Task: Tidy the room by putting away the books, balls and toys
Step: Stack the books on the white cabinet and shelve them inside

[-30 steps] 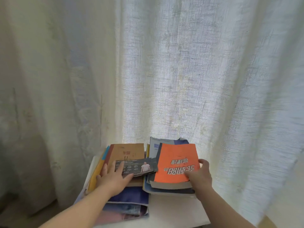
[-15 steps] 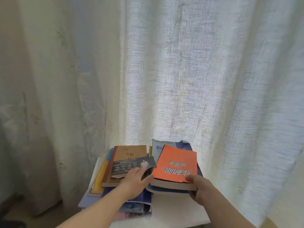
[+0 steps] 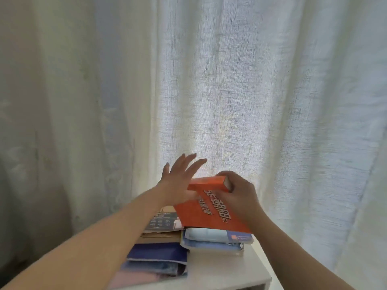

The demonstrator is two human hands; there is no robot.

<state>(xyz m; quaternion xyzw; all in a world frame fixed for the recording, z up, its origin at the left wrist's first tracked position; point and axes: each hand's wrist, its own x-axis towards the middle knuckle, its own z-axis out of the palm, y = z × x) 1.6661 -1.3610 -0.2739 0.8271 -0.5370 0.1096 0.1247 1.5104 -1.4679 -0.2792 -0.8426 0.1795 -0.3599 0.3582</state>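
My right hand (image 3: 237, 195) grips the orange book (image 3: 206, 214) at its far end and holds it tilted up above the right pile of pale blue books (image 3: 213, 239). My left hand (image 3: 180, 181) is raised beside the orange book's left edge, fingers spread straight toward the curtain, thumb near the cover. Under my left forearm lies the left pile: a dark leaflet (image 3: 162, 221) on a brown book (image 3: 161, 236), then dark blue (image 3: 157, 253) and pinkish books below.
The piles sit on a small white table (image 3: 222, 268) pushed against a sheer white curtain (image 3: 209, 91) that fills the background. The table's front right corner shows bare surface. Dark floor shows at the far lower left.
My right hand has lifted the orange book off the right pile and tilted it upward. My left hand has left the leaflet and risen with spread fingers beside the book.
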